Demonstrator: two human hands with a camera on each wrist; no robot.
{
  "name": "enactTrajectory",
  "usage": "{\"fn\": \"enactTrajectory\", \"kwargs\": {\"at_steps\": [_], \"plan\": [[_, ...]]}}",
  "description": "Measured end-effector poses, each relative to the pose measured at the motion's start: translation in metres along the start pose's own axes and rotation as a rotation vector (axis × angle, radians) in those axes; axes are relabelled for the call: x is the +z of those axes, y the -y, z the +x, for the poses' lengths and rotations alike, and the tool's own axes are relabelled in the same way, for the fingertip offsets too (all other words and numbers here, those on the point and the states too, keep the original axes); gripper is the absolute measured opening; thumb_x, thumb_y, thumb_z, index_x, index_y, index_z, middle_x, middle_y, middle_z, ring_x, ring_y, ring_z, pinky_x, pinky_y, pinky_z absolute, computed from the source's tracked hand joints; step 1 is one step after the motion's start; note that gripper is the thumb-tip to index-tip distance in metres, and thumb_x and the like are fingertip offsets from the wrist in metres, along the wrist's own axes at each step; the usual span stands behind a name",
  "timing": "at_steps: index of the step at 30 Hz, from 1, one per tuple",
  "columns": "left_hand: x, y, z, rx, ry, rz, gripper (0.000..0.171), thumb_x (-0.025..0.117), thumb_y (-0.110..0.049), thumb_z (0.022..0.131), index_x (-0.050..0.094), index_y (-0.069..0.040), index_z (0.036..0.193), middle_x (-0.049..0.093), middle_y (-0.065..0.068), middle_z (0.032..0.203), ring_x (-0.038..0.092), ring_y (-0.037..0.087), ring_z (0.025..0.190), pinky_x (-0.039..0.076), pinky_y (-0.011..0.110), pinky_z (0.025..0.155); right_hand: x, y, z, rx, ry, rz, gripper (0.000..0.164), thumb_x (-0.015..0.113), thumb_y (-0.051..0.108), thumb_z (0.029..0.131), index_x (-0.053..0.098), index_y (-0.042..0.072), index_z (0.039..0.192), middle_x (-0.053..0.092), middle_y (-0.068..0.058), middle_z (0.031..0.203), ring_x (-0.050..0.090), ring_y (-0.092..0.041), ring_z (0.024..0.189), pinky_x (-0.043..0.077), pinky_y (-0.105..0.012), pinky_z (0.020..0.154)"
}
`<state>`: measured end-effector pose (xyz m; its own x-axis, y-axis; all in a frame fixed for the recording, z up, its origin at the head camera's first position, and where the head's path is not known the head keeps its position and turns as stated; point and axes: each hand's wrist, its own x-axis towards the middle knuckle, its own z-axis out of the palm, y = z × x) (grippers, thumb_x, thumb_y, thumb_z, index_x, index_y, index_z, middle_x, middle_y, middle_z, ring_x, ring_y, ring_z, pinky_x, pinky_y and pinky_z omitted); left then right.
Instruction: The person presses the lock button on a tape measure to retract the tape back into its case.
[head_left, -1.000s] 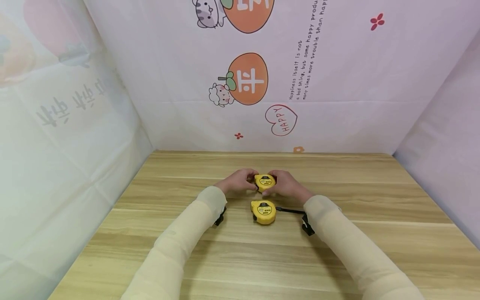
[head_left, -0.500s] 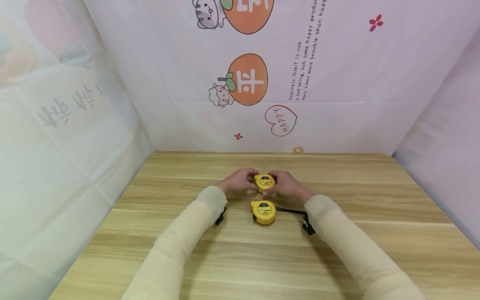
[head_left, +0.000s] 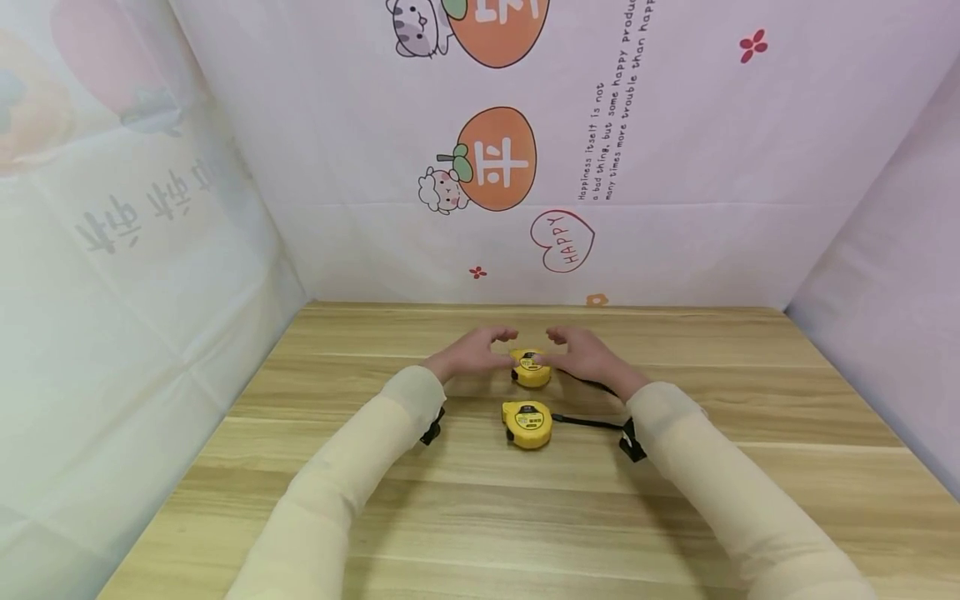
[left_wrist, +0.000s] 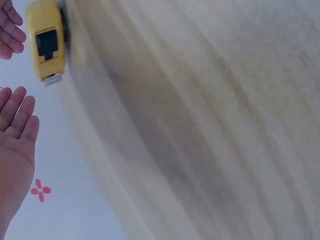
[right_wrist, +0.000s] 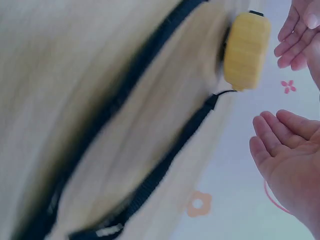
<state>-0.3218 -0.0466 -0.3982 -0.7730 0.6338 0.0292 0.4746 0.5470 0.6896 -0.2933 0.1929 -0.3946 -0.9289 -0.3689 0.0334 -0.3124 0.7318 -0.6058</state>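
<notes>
Two yellow tape measures lie on the wooden table, one behind the other. The rear tape measure (head_left: 532, 377) sits between my two hands; the front tape measure (head_left: 527, 427) lies nearer to me with its label up. My left hand (head_left: 474, 351) is to the rear one's left, fingers apart and holding nothing. On the other side my right hand (head_left: 591, 356) is spread as well, its thumb overlapping the rear case in the head view. The left wrist view shows the metal tape end (left_wrist: 52, 79) of a tape measure. Both palms (right_wrist: 292, 160) appear bare in the right wrist view.
A black wrist strap (head_left: 588, 422) runs right from the front tape measure, and another strap (head_left: 588, 382) trails from the rear one. Printed white cloth (head_left: 675, 208) hangs behind the table (head_left: 480, 525) and at both sides.
Both hands have let go of the rear tape measure and drawn apart, up and outward. It stays on the table behind the front one, which has not moved.
</notes>
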Motion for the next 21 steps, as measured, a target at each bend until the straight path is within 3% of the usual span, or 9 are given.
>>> {"fn": "enactTrajectory", "kwargs": {"at_steps": [7, 13, 21], "plan": [[-0.016, -0.008, -0.011, 0.03, -0.037, 0.058, 0.061, 0.062, -0.034, 0.096, 0.042, -0.006, 0.146, 0.045, 0.009, 0.146, 0.04, 0.026, 0.133, 0.034, 0.044, 0.108, -0.024, 0.005, -0.013, -0.044, -0.054, -0.046, 0.073, 0.047, 0.053, 0.099, 0.04, -0.005, 0.143, 0.044, -0.026, 0.141, 0.045, -0.044, 0.126, 0.039, -0.056, 0.101], [-0.036, -0.011, -0.028, 0.031, -0.086, 0.133, 0.06, 0.058, -0.041, 0.098, 0.041, -0.013, 0.148, 0.042, 0.008, 0.149, 0.037, 0.026, 0.136, 0.032, 0.044, 0.109, -0.045, 0.006, -0.026, -0.105, -0.087, -0.098, 0.071, 0.047, 0.048, 0.101, 0.038, -0.006, 0.144, 0.04, -0.027, 0.145, 0.037, -0.044, 0.132, 0.032, -0.056, 0.106], [-0.067, -0.015, -0.056, 0.06, -0.122, 0.312, 0.068, 0.056, -0.044, 0.098, 0.031, -0.012, 0.152, 0.028, 0.009, 0.156, 0.024, 0.026, 0.143, 0.021, 0.043, 0.114, -0.078, 0.004, -0.05, -0.121, -0.126, -0.219, 0.07, 0.052, 0.041, 0.1, 0.032, -0.009, 0.145, 0.032, -0.03, 0.148, 0.024, -0.046, 0.138, 0.021, -0.058, 0.11]]}}
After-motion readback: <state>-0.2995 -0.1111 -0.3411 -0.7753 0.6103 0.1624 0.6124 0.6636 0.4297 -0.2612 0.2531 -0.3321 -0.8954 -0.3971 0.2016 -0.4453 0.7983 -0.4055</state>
